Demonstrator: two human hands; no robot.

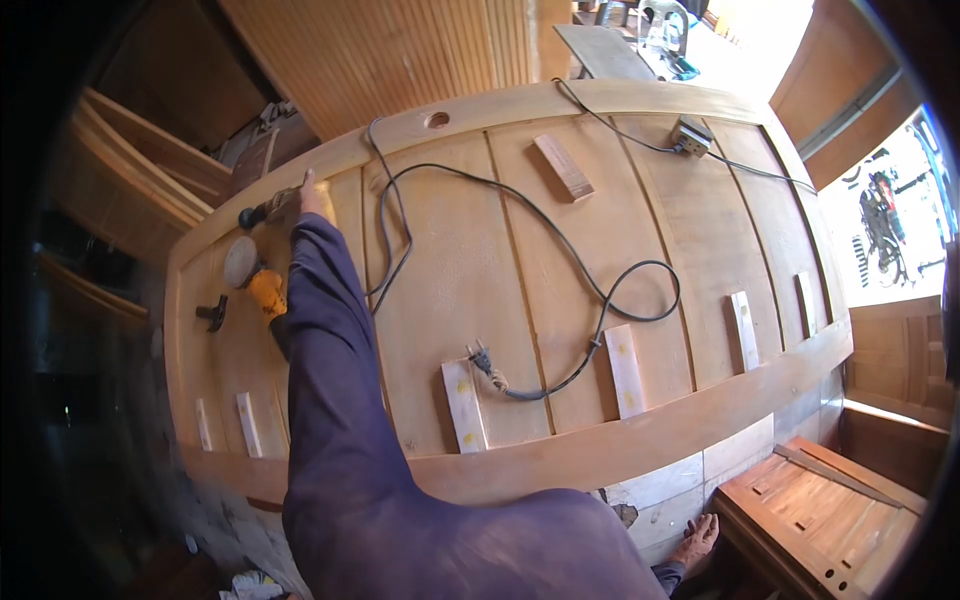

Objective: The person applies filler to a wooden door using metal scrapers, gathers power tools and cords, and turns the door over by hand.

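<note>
My left arm, in a dark blue sleeve, reaches across a large wooden panel door [440,260]. At its far left end my left hand [316,196] is closed around a tool with a rounded black end [256,214]; the rest of that tool is mostly hidden. Just nearer lies a yellow angle grinder [267,291] with a round pale disc, partly behind my sleeve. A small black T-shaped piece [212,314] is beside it. Low at the right, my right hand [697,540] hangs open beside a reddish wooden panel [820,515], fingers apart and holding nothing.
A black cord loops over the door to a loose plug [482,358]. Several small wood blocks [623,370] lie along the near rail, another block [564,168] farther back. A socket box [691,136] sits at the far right. Tall wooden boards [400,60] stand behind.
</note>
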